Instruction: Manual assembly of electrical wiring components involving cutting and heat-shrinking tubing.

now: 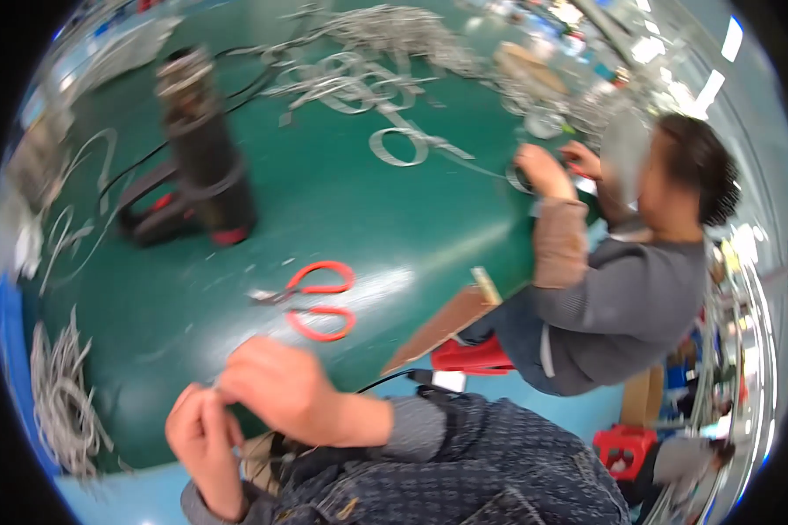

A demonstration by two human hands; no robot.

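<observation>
My left hand [203, 436] and my right hand [280, 389] meet at the table's near edge, fingertips close together. Both are closed in a pinch; whatever lies between the fingers is too small and blurred to name. Just beyond them on the green table [394, 236] lie scissors [322, 325] with red handle loops, blades toward the left. Further off to the left stands a black heat gun [203, 157] with its metal nozzle upward.
A bundle of grey-white cables [61, 398] lies at the left edge; a larger cable pile [394, 35] covers the far side. At right a co-worker [622, 280] handles a cable. A brown board [442, 325] juts from the near edge beside a red stool [473, 354].
</observation>
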